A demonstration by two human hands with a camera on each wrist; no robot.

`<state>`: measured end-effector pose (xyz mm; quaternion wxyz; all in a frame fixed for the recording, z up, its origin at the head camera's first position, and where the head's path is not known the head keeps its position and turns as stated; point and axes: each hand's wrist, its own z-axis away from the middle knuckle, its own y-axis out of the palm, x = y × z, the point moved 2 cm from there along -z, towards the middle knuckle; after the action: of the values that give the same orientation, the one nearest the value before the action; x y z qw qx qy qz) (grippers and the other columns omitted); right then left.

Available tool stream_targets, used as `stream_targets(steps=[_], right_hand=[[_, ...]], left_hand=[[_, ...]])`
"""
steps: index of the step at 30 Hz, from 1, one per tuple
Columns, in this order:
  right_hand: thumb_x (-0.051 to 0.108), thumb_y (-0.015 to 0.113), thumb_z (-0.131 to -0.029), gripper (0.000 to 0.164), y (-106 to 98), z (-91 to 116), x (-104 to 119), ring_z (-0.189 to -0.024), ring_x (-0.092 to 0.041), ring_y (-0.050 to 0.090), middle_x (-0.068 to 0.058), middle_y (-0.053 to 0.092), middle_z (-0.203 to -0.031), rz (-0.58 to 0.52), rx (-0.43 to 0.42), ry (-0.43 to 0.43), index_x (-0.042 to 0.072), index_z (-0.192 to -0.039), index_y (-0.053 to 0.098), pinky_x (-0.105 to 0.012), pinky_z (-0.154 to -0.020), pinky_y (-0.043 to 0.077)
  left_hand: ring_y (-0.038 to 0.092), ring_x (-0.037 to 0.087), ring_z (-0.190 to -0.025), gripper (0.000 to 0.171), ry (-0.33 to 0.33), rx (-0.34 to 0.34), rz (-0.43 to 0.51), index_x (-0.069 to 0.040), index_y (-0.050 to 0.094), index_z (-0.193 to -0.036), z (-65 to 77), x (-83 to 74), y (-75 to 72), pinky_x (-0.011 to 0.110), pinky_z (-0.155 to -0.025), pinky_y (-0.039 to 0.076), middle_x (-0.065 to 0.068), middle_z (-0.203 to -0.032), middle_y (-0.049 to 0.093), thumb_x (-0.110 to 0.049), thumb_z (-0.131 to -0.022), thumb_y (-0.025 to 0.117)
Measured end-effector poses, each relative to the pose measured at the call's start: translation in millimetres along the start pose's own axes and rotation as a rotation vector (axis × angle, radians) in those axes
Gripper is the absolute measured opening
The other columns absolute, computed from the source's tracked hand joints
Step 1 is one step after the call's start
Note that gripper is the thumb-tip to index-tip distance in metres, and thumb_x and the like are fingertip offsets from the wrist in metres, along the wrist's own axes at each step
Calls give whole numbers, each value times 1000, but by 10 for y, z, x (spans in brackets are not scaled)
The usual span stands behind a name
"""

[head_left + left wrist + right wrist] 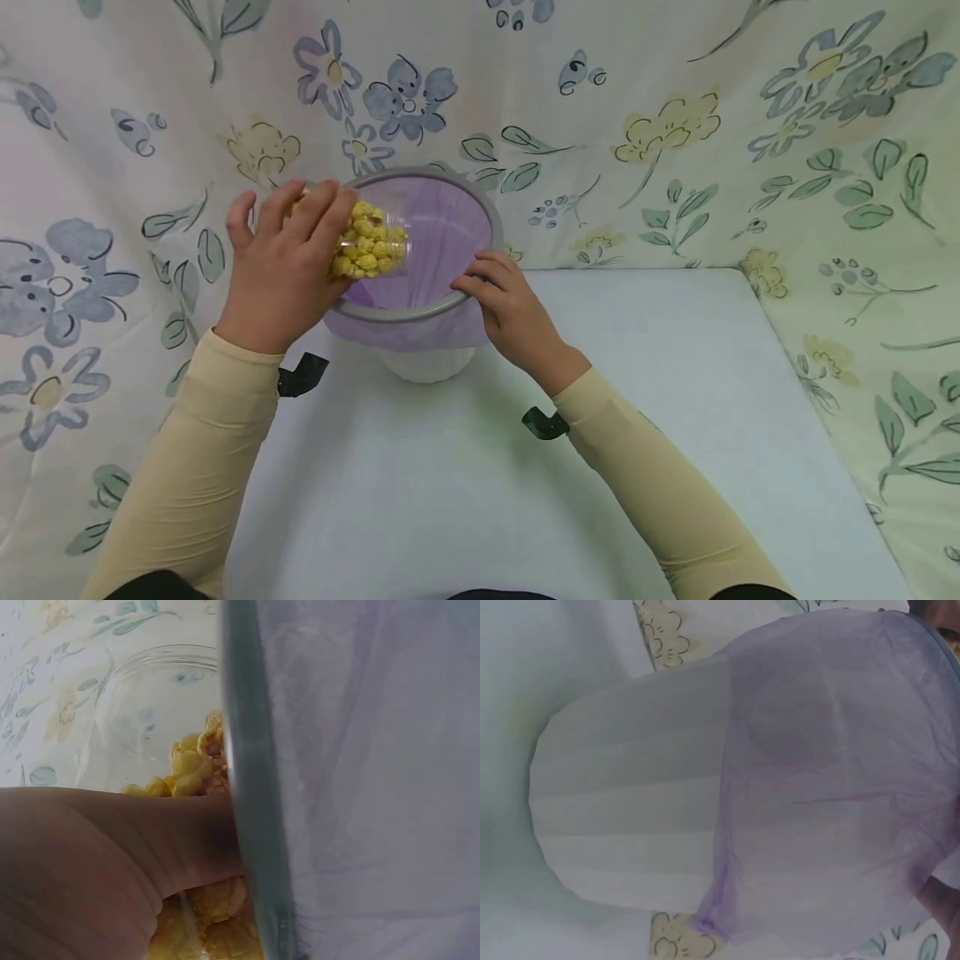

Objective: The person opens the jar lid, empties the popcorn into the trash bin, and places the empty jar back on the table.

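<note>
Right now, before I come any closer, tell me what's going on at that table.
A person's left hand holds a clear jar sideways, one end over the opening of a white bin. The right hand grips the bin's gray rim. A purple liner lines the bin and hangs down outside. The yellow popcorn-like pieces in view are in the jar. The bin stands on the white table.
</note>
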<state>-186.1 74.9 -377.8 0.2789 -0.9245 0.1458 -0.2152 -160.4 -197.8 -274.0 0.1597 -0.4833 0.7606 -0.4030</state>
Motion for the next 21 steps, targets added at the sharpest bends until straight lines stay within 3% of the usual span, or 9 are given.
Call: stream_targets(steps=[4,11,21], right_hand=[[-11,55,-103,29,-13,0,6,-132,-40,54,-13,67,-117,4,6,10,3,-117,76,-38,-122,35],[-9,56,-103,29,-14,3,0,-137,-36,51,-12,67,-121,13,27,34,4,-119,76,-38,-122,35],[-11,54,-103,30,-8,4,4,-134,-39,53,-13,67,-119,8,22,34,3,-118,76,-38,-121,35]], left_hand=[[39,45,-140,83,14,-3,-27,-12,45,-153,-10,-10,7,71,-110,16,22,-152,46,-11,-83,88],[37,44,-144,77,43,-79,-62,-18,48,-152,-36,-22,-4,67,-110,18,22,-149,46,-7,-84,82],[29,45,-149,77,46,-47,-76,-22,47,-154,-28,-19,-24,68,-111,16,20,-153,43,-6,-86,79]])
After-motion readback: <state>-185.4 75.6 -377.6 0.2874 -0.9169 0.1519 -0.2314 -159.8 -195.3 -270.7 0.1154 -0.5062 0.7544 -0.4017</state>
